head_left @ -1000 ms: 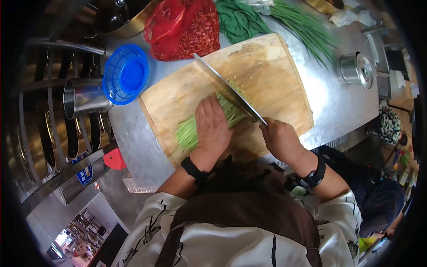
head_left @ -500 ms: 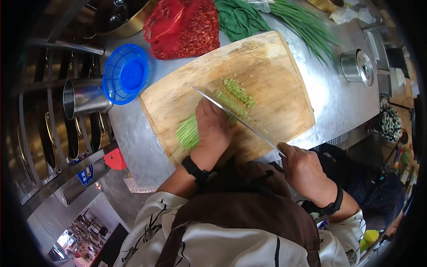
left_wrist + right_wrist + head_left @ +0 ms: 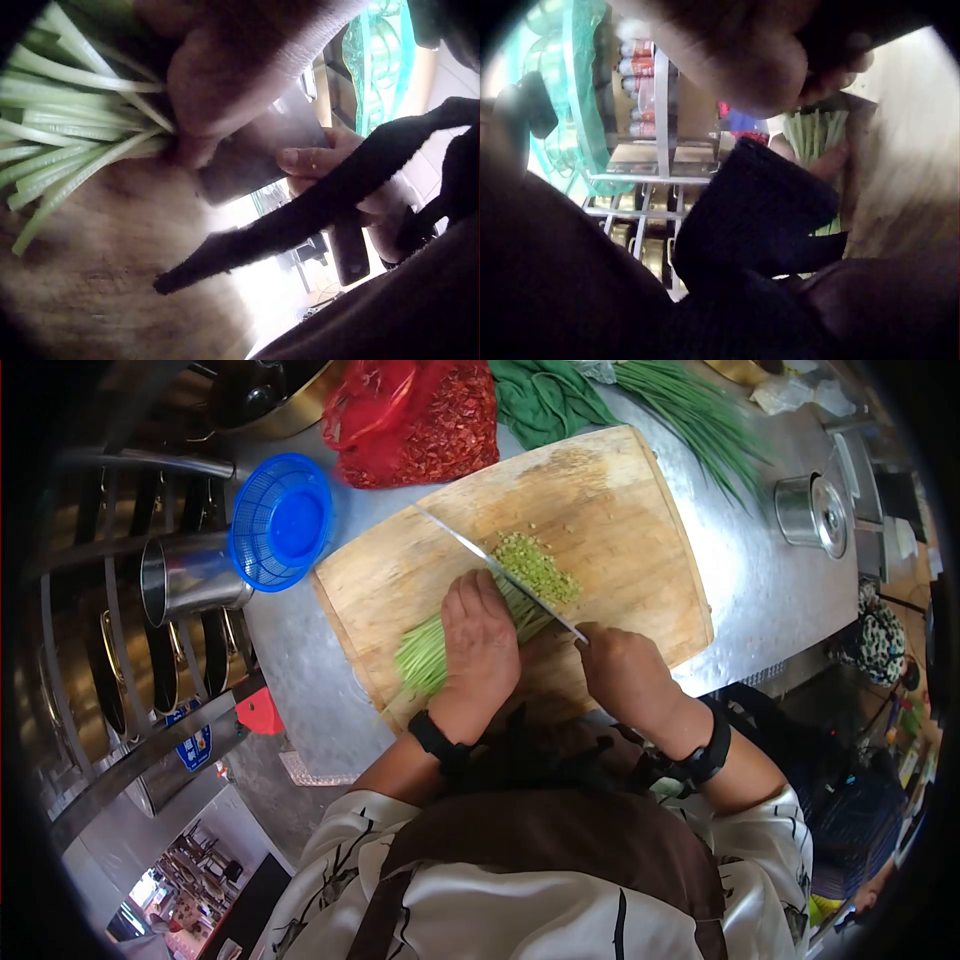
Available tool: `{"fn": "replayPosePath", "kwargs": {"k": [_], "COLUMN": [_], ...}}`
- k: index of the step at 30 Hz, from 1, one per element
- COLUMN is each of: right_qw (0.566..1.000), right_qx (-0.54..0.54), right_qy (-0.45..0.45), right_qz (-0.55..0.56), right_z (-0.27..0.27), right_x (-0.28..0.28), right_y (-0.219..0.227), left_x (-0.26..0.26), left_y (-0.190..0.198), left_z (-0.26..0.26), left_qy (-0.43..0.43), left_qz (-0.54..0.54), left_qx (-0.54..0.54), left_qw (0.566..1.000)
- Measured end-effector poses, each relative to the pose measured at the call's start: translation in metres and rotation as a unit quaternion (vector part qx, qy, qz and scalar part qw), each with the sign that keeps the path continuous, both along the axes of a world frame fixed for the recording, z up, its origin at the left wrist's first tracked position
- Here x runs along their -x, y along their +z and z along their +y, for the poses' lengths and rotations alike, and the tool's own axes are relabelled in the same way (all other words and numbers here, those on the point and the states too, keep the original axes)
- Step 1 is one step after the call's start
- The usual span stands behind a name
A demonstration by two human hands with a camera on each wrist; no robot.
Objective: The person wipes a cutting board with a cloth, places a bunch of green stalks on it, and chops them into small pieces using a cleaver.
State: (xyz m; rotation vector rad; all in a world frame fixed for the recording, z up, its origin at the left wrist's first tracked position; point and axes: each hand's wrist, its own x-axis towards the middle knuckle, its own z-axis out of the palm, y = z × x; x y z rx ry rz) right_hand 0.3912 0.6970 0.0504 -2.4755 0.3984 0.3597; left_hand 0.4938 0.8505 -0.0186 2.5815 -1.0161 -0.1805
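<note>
My left hand (image 3: pixel 480 650) holds down a bundle of slender pale-green stalks (image 3: pixel 422 655) on the wooden cutting board (image 3: pixel 625 510). Its fingers point away from me across the bundle, and in the left wrist view the thumb side lies close against the stalk ends (image 3: pixel 82 124). My right hand (image 3: pixel 628 672) grips a cleaver by its handle. The cleaver blade (image 3: pixel 455 535) slants over the board just right of the left fingertips, across the bundle's cut end. Chopped green bits (image 3: pixel 538 568) lie on the blade's far side. The left wrist view shows the broad blade face (image 3: pixel 251 154).
A blue plastic basket (image 3: pixel 280 525) stands left of the board. Behind are a red bag of dried chillies (image 3: pixel 430 435), a green cloth (image 3: pixel 550 400) and long green onions (image 3: pixel 690 425). A lidded metal pot (image 3: pixel 808 513) stands at right on the steel table (image 3: pixel 770 585).
The cleaver drew back toward me and right, baring the chopped bits, then came forward again to the bundle's cut end. My left hand has stayed on the stalks nearly in place.
</note>
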Motion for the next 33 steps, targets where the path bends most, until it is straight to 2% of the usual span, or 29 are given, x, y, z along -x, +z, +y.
{"fn": "replayPosePath", "kwargs": {"k": [5, 7, 9, 14, 15, 21, 29, 31, 33], "right_qw": [0.998, 0.998, 0.997, 0.998, 0.998, 0.999, 0.998, 0.998, 0.998], "right_qx": [0.002, 0.014, 0.021, 0.054, 0.053, 0.038, 0.030, 0.024, 0.019], "right_qy": [-0.034, -0.025, -0.027, 0.015, 0.012, 0.023, 0.037, 0.042, 0.047], "right_qz": [-0.047, -0.063, -0.072, -0.008, -0.006, 0.003, 0.038, 0.042, 0.045], "right_z": [-0.014, -0.013, -0.008, -0.004, -0.004, -0.003, -0.010, -0.010, -0.006], "right_x": [0.010, 0.020, 0.034, 0.056, 0.059, 0.061, 0.053, 0.044, 0.031], "right_y": [0.001, 0.023, 0.049, 0.084, 0.085, 0.083, 0.076, 0.061, 0.032], "left_x": [0.002, 0.003, 0.003, 0.002, 0.002, 0.000, 0.002, 0.002, 0.002], "left_y": [0.010, 0.010, 0.013, 0.008, 0.007, 0.009, 0.010, 0.011, 0.011], "left_z": [-0.002, 0.001, 0.003, 0.001, 0.001, 0.003, 0.000, -0.001, -0.001], "left_qy": [0.017, 0.039, 0.017, 0.012, 0.010, -0.020, 0.012, 0.016, 0.004], "left_qz": [0.020, 0.027, 0.029, 0.053, 0.077, 0.063, 0.061, 0.068, 0.031], "left_qx": [0.032, 0.040, 0.065, 0.024, 0.003, 0.007, 0.023, 0.016, -0.001], "left_qw": [0.999, 0.998, 0.997, 0.998, 0.997, 0.998, 0.998, 0.997, 1.000]}}
